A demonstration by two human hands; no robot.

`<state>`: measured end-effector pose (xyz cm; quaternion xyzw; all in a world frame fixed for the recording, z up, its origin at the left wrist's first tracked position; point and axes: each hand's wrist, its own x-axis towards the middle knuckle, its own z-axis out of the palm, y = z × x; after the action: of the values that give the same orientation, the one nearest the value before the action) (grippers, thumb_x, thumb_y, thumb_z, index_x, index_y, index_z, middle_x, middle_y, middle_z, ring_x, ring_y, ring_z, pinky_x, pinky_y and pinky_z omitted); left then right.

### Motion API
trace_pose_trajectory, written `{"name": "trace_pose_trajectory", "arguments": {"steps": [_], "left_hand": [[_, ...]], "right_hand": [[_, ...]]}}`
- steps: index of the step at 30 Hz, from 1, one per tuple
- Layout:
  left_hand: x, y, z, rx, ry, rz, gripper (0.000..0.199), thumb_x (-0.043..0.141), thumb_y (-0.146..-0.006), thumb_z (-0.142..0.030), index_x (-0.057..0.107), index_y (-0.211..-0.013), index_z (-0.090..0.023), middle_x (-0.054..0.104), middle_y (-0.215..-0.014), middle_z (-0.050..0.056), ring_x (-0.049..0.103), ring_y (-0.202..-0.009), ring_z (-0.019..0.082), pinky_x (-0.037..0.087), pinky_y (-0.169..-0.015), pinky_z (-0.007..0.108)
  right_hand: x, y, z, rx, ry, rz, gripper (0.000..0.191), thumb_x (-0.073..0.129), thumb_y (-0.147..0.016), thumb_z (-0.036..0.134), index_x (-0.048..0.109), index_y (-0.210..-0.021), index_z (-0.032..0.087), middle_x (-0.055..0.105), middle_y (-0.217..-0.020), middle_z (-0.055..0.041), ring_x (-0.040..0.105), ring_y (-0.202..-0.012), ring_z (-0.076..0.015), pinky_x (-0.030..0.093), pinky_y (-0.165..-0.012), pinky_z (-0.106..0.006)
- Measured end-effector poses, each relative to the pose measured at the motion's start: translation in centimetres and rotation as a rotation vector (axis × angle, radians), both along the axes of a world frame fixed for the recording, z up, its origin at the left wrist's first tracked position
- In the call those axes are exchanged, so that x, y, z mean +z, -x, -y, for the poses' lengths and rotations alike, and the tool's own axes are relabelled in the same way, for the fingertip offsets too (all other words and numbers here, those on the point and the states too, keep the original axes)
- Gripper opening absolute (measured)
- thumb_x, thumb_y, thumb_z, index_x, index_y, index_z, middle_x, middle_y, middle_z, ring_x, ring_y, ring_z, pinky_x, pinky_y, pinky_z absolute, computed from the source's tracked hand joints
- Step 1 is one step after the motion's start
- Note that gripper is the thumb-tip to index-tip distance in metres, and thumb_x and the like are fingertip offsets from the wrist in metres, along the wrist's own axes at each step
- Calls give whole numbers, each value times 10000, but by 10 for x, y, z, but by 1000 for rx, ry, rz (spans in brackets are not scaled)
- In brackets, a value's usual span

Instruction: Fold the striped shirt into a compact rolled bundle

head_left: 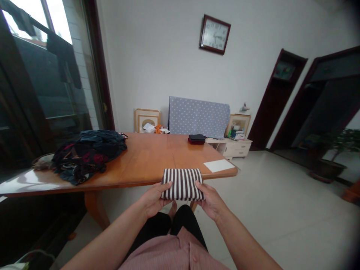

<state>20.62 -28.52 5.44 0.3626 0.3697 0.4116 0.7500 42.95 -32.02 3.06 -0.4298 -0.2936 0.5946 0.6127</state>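
Gripping a folded striped cloth (182,184) by its short ends, we hold its long axis crosswise between our left hand (153,198) and right hand (210,200), both partly closed on it, just nearer us than the wooden table edge (123,182), a white sheet (218,165) ahead of our right hand

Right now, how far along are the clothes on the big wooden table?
Looks done: a neat flat black-and-red stack at the table's far side. In hand: a folded brown-and-white striped cloth, held between the left hand and right hand. Left: a loose heap of dark patterned clothes on the orange wooden table.
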Motion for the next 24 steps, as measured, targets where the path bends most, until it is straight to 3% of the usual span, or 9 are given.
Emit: {"name": "trace_pose_trajectory", "arguments": {"steps": [4,8,13,18,24], "left_hand": [[4,2,-5,-56,-33,-29,432,822,-732,-294,666,-1105,-144,699,-1085,130,650,-881,206,550,-787,340],[5,-1,-15,-43,-59,-51,450,833,-697,-237,668,-1100,-123,689,-1123,143,642,-867,194,544,-753,311],[4,-10,-35,-59,-10,-50,493,842,-670,-218,665,-1121,-126,709,-1077,153,658,-863,215,540,-773,319],[9,-28,-68,-71,32,-15,507,823,-678,-199,645,-1149,-134,716,-1049,145,675,-854,224,546,-787,333],[27,-69,-127,-32,24,0,438,793,-694,-159,643,-1105,-144,714,-1064,140,673,-846,225,558,-770,345]], "right_hand": [[2,0,0,22,0,19,416,796,-779,410,705,-1070,127,748,-1045,-133,694,-779,-167,563,-640,-253],[9,-8,3,117,13,49,436,754,-812,444,682,-1129,155,736,-1065,-127,690,-828,-199,598,-673,-331],[12,-24,-5,177,17,69,409,803,-763,290,666,-1130,173,731,-1065,-107,693,-828,-186,608,-690,-330],[19,-44,-37,127,-10,64,398,800,-761,269,670,-1126,174,741,-1017,-105,693,-778,-175,595,-661,-293],[28,-75,-97,70,-41,16,363,786,-777,281,670,-1107,186,740,-986,-74,681,-766,-167,593,-653,-293]]}}
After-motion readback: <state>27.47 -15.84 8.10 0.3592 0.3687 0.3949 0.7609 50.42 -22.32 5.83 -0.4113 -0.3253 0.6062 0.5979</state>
